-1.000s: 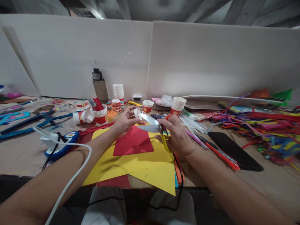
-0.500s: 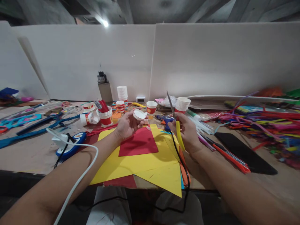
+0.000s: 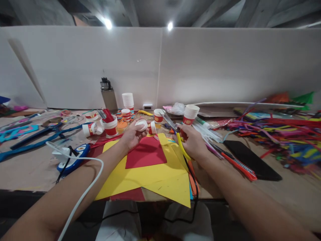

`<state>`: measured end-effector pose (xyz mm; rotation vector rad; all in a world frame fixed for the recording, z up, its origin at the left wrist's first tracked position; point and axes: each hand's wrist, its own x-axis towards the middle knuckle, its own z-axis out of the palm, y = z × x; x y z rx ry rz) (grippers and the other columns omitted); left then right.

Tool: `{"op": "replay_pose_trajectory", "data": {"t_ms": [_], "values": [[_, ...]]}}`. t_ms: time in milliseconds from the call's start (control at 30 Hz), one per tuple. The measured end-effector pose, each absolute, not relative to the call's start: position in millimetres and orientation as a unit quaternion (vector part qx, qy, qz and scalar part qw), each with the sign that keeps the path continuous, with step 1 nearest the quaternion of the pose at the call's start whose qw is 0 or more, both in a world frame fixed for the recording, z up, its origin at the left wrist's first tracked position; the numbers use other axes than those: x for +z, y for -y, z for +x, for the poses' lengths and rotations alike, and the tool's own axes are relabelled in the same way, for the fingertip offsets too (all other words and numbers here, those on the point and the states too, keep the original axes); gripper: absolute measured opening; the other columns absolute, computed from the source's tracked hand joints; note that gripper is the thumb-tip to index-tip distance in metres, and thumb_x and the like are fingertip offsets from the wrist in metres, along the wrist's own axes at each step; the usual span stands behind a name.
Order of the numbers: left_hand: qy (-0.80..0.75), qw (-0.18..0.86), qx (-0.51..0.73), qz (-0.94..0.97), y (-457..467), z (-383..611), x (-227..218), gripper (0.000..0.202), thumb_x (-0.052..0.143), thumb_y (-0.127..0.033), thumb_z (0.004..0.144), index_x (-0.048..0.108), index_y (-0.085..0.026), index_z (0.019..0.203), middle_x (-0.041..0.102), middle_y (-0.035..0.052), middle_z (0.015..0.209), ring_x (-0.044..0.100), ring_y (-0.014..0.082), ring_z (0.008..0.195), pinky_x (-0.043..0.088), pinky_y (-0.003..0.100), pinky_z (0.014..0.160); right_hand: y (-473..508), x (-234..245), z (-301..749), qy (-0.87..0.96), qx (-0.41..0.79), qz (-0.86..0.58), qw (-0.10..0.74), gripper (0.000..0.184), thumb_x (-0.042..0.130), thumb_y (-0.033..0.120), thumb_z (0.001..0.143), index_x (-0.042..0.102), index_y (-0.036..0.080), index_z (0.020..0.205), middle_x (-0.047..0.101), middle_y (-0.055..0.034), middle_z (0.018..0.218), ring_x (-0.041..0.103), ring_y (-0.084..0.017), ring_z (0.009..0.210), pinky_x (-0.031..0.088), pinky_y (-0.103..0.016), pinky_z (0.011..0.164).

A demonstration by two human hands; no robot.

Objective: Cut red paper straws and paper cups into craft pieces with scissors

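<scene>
My left hand (image 3: 132,136) is closed around a small paper cup (image 3: 145,126), white with a red band, held on its side above the table. My right hand (image 3: 194,144) grips scissors (image 3: 175,132) with yellow handles; the blades point up and left toward the cup but stand apart from it. Under both hands lie a red paper sheet (image 3: 146,153) and larger yellow sheets (image 3: 150,175).
Paper cups (image 3: 190,113) and a cup stack (image 3: 127,99) stand at the back beside a metal bottle (image 3: 108,96). An orange box cutter (image 3: 238,165) and a black phone (image 3: 250,160) lie right. Coloured pipe cleaners (image 3: 283,134) fill the right side. A white cable (image 3: 82,194) crosses my left arm.
The scissors left the cup, swung upright, and have tilted back toward the cup. My left hand turned the cup and lowered it slightly.
</scene>
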<state>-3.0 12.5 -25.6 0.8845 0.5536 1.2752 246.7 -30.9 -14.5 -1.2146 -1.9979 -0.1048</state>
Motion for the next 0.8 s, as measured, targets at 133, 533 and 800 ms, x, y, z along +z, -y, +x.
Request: {"op": "replay_pose_trajectory", "data": {"t_ms": [133,533,800], "values": [[-0.282,0.627,0.606,0.4,-21,-8,-29,0.031,0.07,-0.022,0.069,0.054,-0.016,0.095,0.067,0.0076,0.096,0.061,0.0092,0.059,0.039,0.016,0.043,40,-11,247,0.825,-0.048,-0.467,0.314,0.038,0.059,0.036,0.08,0.061,0.018,0.114,0.061,-0.0093,0.096,0.056,-0.02,0.084,0.042,-0.03,0.074],[-0.351,0.543,0.634,0.425,-28,-17,-34,0.027,0.064,-0.025,0.068,0.053,-0.016,0.09,0.065,0.0026,0.071,0.053,0.0091,0.043,0.026,0.016,0.033,47,18,243,0.861,-0.027,-0.503,0.073,0.041,0.058,0.038,0.08,0.06,0.026,0.119,0.062,-0.0081,0.099,0.057,-0.021,0.087,0.038,-0.027,0.072],[-0.321,0.53,0.611,0.493,-21,-9,-37,0.041,0.062,-0.014,0.064,0.054,-0.017,0.104,0.066,0.0049,0.087,0.064,0.0144,0.066,0.046,0.02,0.048,45,18,250,0.887,0.004,-0.46,-0.041,0.028,0.057,0.027,0.073,0.065,0.022,0.1,0.063,-0.0075,0.088,0.056,-0.019,0.079,0.035,-0.026,0.065]]}}
